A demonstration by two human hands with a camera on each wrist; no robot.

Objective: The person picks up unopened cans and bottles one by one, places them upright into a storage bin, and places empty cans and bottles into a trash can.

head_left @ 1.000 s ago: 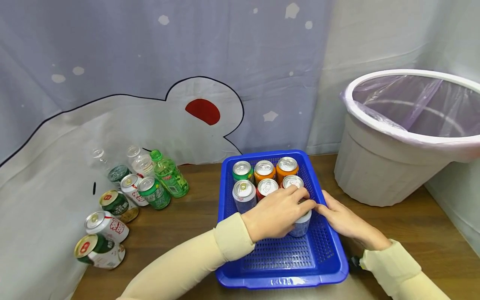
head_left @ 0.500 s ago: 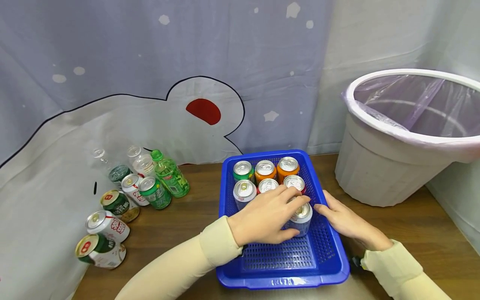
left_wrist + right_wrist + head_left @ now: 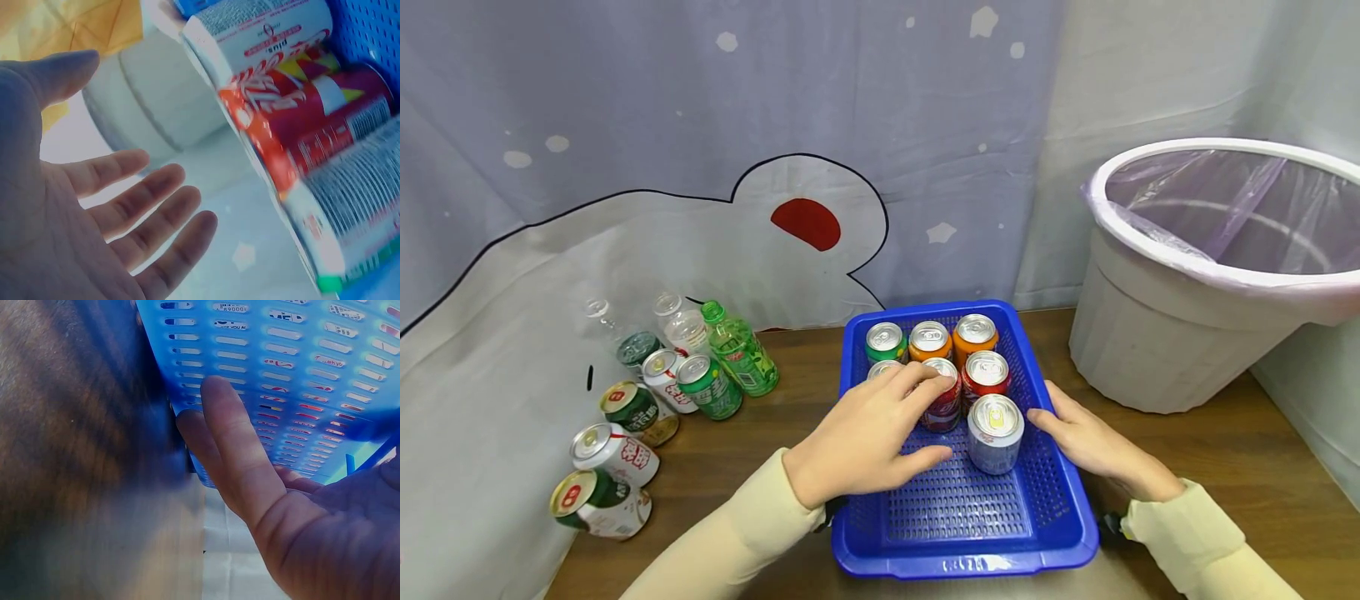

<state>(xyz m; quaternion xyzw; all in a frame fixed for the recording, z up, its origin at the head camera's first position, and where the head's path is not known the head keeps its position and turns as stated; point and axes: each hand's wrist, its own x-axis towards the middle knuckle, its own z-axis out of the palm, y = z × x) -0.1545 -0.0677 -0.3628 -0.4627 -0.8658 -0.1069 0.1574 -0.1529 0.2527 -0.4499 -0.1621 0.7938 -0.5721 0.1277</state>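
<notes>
My left hand (image 3: 871, 433) hovers over the left part of a blue plastic basket (image 3: 962, 565), fingers spread and holding nothing. In the left wrist view its palm and fingers (image 3: 169, 212) are apart from the cans. A silver-white can (image 3: 995, 437) stands upright at the basket's right, in front of two red cans (image 3: 986, 379). Behind these are two orange cans (image 3: 975, 337) and a green can (image 3: 886, 342); my left hand partly hides another pale can (image 3: 882, 367). My right hand (image 3: 1093, 442) holds the basket's right rim, thumb over it and fingers along the outer wall (image 3: 237, 444).
Several drink cans (image 3: 613, 454) stand on the wooden table (image 3: 760, 467) at the left. Behind them are a green bottle (image 3: 741, 350) and two clear bottles (image 3: 681, 325). A large white bin (image 3: 1157, 333) with a purple liner stands at the right, and a curtain (image 3: 760, 100) hangs behind.
My left hand has let go of the silver-white can and moved left, leaving it standing in the basket. My right hand has stayed at the rim.
</notes>
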